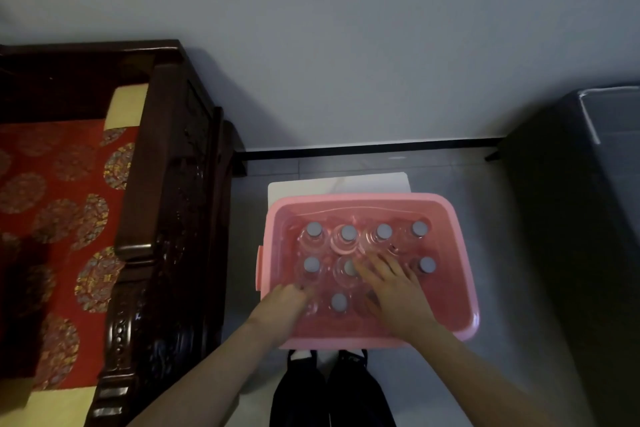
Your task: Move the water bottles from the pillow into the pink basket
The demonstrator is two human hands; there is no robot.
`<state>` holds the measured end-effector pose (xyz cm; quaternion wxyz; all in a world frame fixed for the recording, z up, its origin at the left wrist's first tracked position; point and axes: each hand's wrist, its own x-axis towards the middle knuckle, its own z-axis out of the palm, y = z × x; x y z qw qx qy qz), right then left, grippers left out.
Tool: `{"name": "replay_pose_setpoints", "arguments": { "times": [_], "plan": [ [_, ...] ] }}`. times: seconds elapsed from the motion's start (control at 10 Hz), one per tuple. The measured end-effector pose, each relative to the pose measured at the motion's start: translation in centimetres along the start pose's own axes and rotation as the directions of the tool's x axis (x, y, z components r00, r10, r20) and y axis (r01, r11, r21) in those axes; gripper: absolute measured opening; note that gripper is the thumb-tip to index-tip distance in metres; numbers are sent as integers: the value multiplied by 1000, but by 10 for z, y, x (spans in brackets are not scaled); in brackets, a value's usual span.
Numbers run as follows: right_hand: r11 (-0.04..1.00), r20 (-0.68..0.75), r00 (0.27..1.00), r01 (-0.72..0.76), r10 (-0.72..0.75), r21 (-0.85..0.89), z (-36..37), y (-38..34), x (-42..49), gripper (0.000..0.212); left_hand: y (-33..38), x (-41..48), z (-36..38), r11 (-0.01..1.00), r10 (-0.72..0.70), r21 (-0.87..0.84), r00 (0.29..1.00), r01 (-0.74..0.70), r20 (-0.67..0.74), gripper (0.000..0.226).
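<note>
While the big dark wooden couch (166,218) sits off to the left, the pink basket (460,236) rests on the floor, full of standing water bottles (348,236). Both hands are down inside it. The right hand (394,288) lies flat with fingers spread on the caps. The left hand (282,305) curls around a bottle at the near corner. A bump could tip the packed bottles over.

bottles (348,233): 8 capped | pink basket (460,229): 1 | hands (394,282): 2
</note>
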<state>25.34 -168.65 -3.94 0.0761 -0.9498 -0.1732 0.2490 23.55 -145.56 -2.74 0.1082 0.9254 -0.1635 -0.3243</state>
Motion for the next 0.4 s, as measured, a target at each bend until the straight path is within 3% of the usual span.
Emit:
{"name": "replay_pose_setpoints", "arguments": {
  "times": [0.4],
  "plan": [
    [1000, 6, 1000, 11, -11, 17, 5, 2, -3, 64, 12, 17, -2, 995, -72, 80, 986, 61, 151, 37]
  ]
}}
